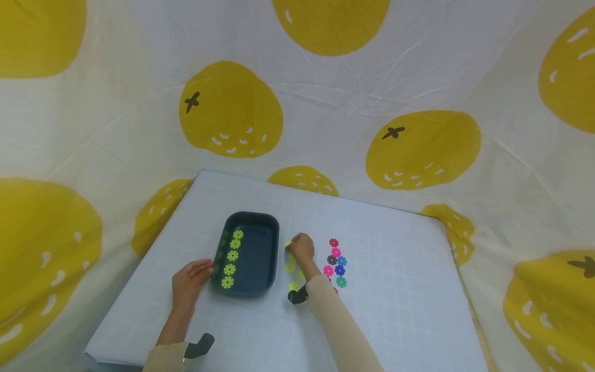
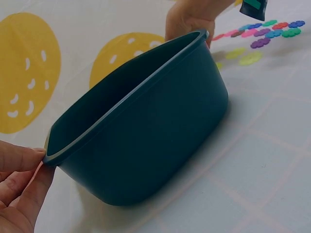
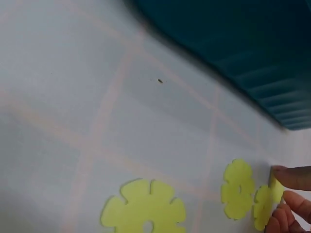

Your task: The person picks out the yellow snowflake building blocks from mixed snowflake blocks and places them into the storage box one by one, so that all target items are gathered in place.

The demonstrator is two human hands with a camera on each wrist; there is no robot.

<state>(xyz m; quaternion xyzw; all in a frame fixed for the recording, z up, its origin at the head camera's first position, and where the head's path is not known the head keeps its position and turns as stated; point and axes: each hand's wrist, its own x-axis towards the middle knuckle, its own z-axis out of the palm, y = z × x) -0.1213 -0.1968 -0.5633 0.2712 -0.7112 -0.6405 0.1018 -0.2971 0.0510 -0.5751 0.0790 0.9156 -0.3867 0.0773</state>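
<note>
A dark teal rectangular tray [image 1: 253, 253] stands on the cloth, with several yellow-green flower-shaped discs [image 1: 233, 256] in a row along its left side. My left hand [image 1: 188, 281] pinches the tray's near-left rim between thumb and fingers, as the left wrist view shows close up. Just right of the tray, my right hand [image 1: 303, 248] pinches a yellow-green flower disc [image 3: 276, 188] at its edge. More yellow-green discs [image 3: 238, 189] lie flat on the cloth beside that hand, some partly hidden by the forearm in the head view.
Right of my right forearm lies a group of flower discs in red, pink, blue, green and dark grey [image 1: 332, 260]. White cloth covers the table [image 1: 395, 289], and a curtain with yellow fruit [image 1: 232, 111] hangs behind it and at both sides.
</note>
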